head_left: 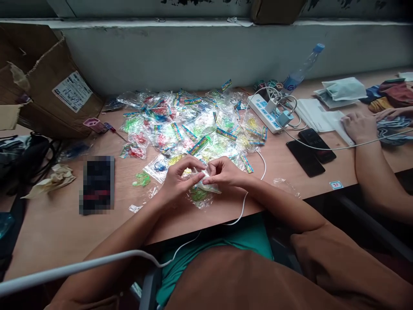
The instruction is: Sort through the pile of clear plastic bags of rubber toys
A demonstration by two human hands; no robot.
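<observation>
The person's left hand (179, 181) and right hand (226, 172) are working together at the near edge of a heap of clear plastic packets (183, 125) with coloured header strips. Their fingertips (202, 181) are meeting on a small clear packet (206, 186), pinching it from both sides and holding it just above the wooden table (48, 237). That close, two-handed pinch is giving firm control of the slippery film. The fingers are hiding most of the packet, so its contents and exact fold are hard to make out. A loose green moulded piece (141, 179) is lying just in front of the heap, with another green-filled packet (198, 196) directly under the hands. A white power strip (263, 113) is sitting right of the heap, and a cardboard box (54, 86) is standing to its left. Well right of the heap, a co-worker's hand (359, 127) is resting beside some papers (314, 114).
</observation>
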